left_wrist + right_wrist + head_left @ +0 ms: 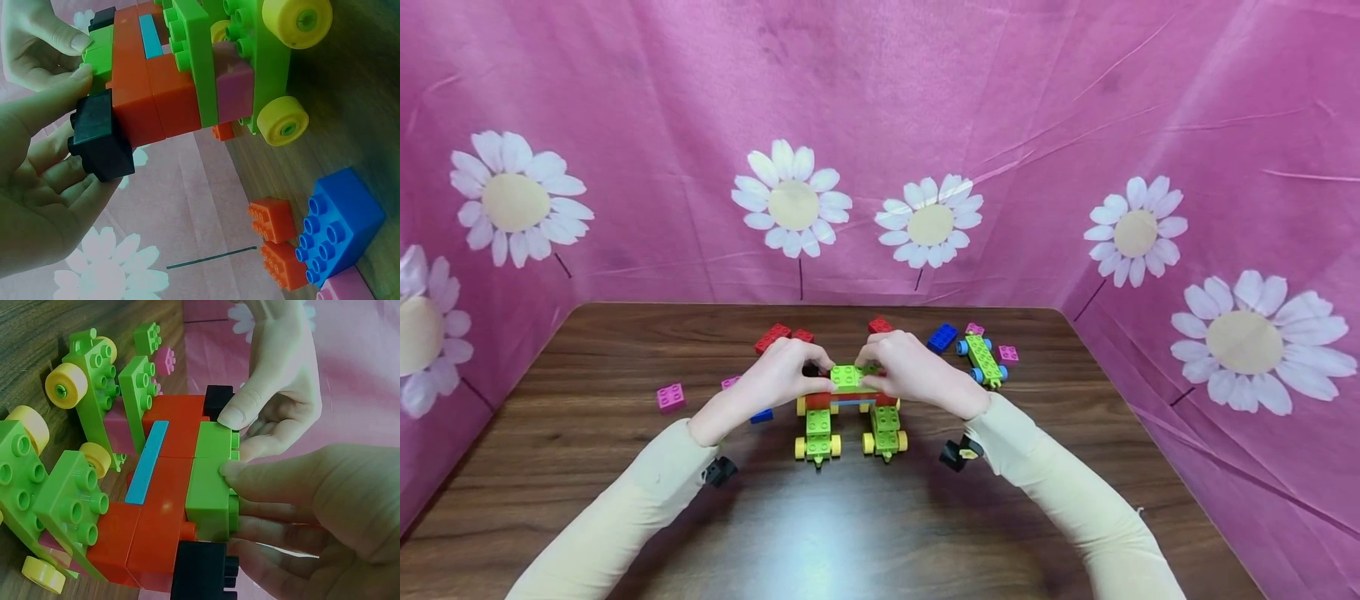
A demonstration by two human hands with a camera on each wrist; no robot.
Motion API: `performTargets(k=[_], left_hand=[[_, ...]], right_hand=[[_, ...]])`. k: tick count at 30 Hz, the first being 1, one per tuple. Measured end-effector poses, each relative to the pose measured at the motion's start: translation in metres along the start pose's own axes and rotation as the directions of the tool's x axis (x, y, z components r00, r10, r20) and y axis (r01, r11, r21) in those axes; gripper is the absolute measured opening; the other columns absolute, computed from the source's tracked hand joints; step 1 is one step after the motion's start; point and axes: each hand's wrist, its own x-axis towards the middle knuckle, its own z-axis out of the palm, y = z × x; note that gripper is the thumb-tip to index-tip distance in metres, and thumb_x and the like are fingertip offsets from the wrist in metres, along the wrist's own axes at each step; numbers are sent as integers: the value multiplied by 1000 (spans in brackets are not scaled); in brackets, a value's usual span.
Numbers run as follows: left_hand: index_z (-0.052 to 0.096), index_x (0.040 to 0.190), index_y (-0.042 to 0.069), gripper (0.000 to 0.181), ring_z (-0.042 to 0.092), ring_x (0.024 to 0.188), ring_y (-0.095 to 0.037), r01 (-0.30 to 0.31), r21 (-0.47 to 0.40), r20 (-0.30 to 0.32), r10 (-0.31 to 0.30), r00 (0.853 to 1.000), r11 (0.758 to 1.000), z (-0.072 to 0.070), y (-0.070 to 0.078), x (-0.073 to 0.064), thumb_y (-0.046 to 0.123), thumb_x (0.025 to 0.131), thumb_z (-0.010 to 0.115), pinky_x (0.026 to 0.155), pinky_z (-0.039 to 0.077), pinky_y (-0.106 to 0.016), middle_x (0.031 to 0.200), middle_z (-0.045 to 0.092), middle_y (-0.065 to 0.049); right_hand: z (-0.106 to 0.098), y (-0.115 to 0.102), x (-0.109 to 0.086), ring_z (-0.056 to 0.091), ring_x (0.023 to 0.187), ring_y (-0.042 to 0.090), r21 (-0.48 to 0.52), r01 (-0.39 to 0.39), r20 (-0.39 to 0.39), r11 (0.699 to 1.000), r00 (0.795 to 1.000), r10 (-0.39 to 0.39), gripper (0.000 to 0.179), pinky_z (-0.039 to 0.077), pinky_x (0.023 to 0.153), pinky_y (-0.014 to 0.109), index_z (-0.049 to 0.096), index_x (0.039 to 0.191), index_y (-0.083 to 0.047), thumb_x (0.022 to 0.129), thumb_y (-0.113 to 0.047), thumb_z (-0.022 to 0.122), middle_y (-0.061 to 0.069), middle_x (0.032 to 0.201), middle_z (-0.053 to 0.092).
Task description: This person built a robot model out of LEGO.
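Note:
Both hands work at the top of a toy brick structure mid-table. My left hand (784,373) pinches a green brick (98,67), thumb in front; a black brick (103,134) sits just beside its fingers. My right hand (913,371) pinches the adjoining green brick (209,494) the same way, with another black brick (201,572) below its thumb in the right wrist view. Under these run red bricks (159,512) with a thin blue piece (148,462) between them. Lower down are green wheeled bases (817,433) with yellow wheels (283,120) and pink bricks (234,81).
Behind the hands lie red bricks (772,337) and a blue brick (942,337). At the right stands a green wheeled base with blue wheels (983,360), a pink brick (1008,355) beside it. Another pink brick (671,397) lies left. A pink flowered cloth (865,100) backs the wooden table (587,467).

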Motion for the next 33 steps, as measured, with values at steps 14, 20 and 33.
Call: performTargets(k=[14, 20, 33], left_hand=[[77, 95, 5, 19, 68, 74, -13, 6, -13, 12, -6, 1000, 1000, 1, -1, -1, 19, 83, 80, 64, 53, -24, 90, 78, -8], [76, 95, 4, 19, 69, 78, -15, 8, 1, 9, -8, 1000, 1000, 1, -2, 0, 20, 84, 79, 68, 55, -27, 91, 77, -9], [75, 94, 6, 17, 68, 76, -13, -5, -1, 1, 5, 1000, 1000, 0, -2, -2, 20, 84, 79, 68, 55, -26, 90, 77, -6]], right_hand=[[4, 6, -4, 70, 85, 15, 70, -39, 12, 997, 999, 38, 25, 56, 73, 19, 77, 105, -8, 84, -22, 79, 5, 99, 75], [4, 8, -3, 69, 86, 14, 85, -47, 23, 995, 999, 45, 25, 56, 73, 21, 76, 106, -8, 85, -22, 78, 5, 100, 75], [7, 13, -12, 65, 81, 13, 99, 1, -18, 995, 1000, 0, 22, 52, 69, 18, 75, 106, -10, 88, -23, 75, 2, 97, 72]])
